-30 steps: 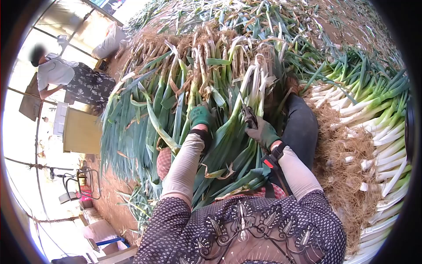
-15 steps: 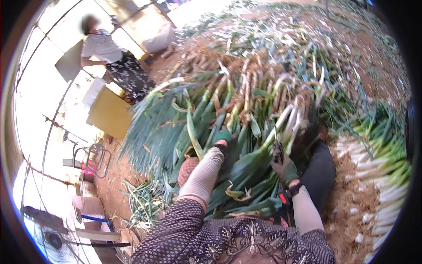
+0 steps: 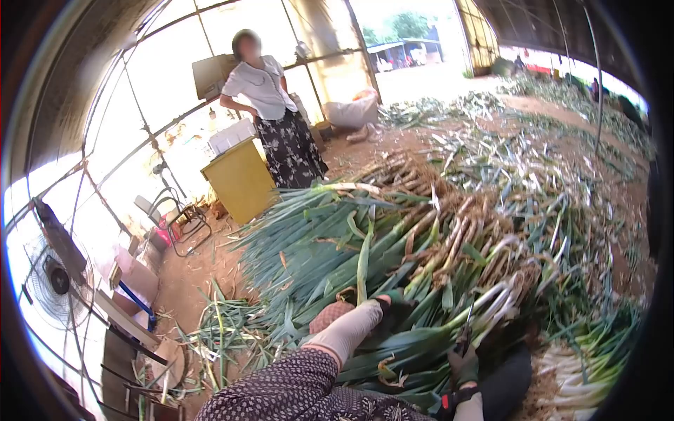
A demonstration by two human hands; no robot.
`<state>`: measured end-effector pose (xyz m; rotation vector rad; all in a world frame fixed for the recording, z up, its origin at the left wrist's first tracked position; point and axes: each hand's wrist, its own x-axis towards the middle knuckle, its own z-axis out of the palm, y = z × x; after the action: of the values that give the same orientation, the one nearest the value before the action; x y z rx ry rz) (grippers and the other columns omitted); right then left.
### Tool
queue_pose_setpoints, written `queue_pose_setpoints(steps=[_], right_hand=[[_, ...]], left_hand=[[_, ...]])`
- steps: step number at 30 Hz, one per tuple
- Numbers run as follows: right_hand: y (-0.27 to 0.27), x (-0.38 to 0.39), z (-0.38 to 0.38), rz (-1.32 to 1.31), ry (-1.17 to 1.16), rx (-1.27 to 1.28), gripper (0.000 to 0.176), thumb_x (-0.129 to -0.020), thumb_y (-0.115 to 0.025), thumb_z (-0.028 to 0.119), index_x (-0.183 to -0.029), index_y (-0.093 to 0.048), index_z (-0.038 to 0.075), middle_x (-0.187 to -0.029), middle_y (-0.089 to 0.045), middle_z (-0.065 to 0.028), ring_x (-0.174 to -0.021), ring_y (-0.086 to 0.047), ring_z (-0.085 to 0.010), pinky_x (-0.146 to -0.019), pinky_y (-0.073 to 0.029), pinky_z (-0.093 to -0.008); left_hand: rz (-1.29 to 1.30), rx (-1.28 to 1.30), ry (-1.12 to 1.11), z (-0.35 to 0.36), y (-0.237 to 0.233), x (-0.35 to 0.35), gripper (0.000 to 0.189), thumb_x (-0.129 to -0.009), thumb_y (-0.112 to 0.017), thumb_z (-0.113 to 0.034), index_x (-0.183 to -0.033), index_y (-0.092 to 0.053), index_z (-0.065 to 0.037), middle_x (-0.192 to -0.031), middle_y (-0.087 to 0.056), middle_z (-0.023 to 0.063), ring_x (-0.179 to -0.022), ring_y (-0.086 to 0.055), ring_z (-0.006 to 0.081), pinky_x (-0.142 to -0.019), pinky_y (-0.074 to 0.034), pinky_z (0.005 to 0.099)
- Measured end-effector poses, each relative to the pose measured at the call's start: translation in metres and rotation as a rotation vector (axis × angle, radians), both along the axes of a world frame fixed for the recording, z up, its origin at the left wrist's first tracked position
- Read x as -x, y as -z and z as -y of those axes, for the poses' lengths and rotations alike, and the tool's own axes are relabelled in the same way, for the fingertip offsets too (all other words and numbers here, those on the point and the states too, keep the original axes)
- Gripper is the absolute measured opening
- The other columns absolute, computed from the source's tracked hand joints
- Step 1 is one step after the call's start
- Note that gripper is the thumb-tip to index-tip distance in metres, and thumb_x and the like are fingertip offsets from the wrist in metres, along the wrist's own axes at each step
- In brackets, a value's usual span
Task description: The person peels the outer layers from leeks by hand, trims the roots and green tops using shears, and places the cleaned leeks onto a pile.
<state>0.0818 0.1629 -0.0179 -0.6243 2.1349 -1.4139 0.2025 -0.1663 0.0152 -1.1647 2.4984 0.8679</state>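
A large heap of leeks or long green onions [image 3: 316, 238] lies before me, leaves toward the left and pale, rooty ends toward the right. My left hand [image 3: 397, 300], in a green glove, reaches in among the leaves; its fingers are hidden there. My right hand [image 3: 464, 365], gloved too, is closed around a dark-handled tool [image 3: 463, 339] with a narrow, pointed end, possibly shears or a knife. Beyond the tool lie several white stalks [image 3: 495, 305] with brown roots. Below and between my hands, more green leaves [image 3: 393, 361] spread.
A person [image 3: 270, 105] in a white top and patterned skirt stands beyond the heap, beside a yellow box-like stand [image 3: 240, 181]. Trimmed white-and-green stalks [image 3: 583, 375] lie at lower right. A fan [image 3: 60, 274] and metal-framed chair [image 3: 184, 217] are at left. Loose leaves litter the dirt floor.
My view has tilted up and swung left, so the scene sits lower and to the right. Both hands keep about the same places at the leeks, the tool still in my right hand.
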Motion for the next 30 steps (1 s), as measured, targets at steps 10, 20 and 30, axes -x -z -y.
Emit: queue_pose_setpoints(steps=[10,20,30], right_hand=[[0.024,0.001,0.002,0.025,0.028,0.082,0.044,-0.07,-0.077,0.023,-0.109,-0.064,0.007,-0.088,-0.069,-0.0094,-0.08,-0.067,-0.0213,-0.075,-0.052,-0.0355],[0.031,0.004,0.0,0.026,-0.023,0.172,0.043,-0.075,-0.076,0.021,-0.111,-0.061,0.003,-0.093,-0.066,-0.0062,-0.084,-0.062,-0.0157,-0.078,-0.05,-0.0317],[0.025,0.003,-0.001,0.032,-0.013,0.138,0.046,-0.075,-0.079,0.024,-0.112,-0.062,0.003,-0.094,-0.068,-0.0047,-0.086,-0.063,-0.0134,-0.08,-0.05,-0.0301]], left_hand=[[-0.025,-0.052,-0.053,-0.031,-0.045,-0.01,0.095,-0.081,-0.057,-0.064,-0.143,-0.037,0.005,-0.138,-0.05,0.0281,-0.13,-0.049,0.0375,-0.107,-0.038,0.0417],[-0.047,-0.04,-0.068,-0.034,-0.041,-0.011,0.09,-0.083,-0.057,-0.061,-0.142,-0.037,0.004,-0.136,-0.052,0.0274,-0.128,-0.051,0.0372,-0.105,-0.04,0.0407],[-0.044,-0.002,-0.077,-0.039,-0.046,-0.011,0.091,-0.083,-0.057,-0.062,-0.142,-0.038,0.004,-0.136,-0.052,0.0285,-0.129,-0.05,0.0382,-0.105,-0.039,0.0413]])
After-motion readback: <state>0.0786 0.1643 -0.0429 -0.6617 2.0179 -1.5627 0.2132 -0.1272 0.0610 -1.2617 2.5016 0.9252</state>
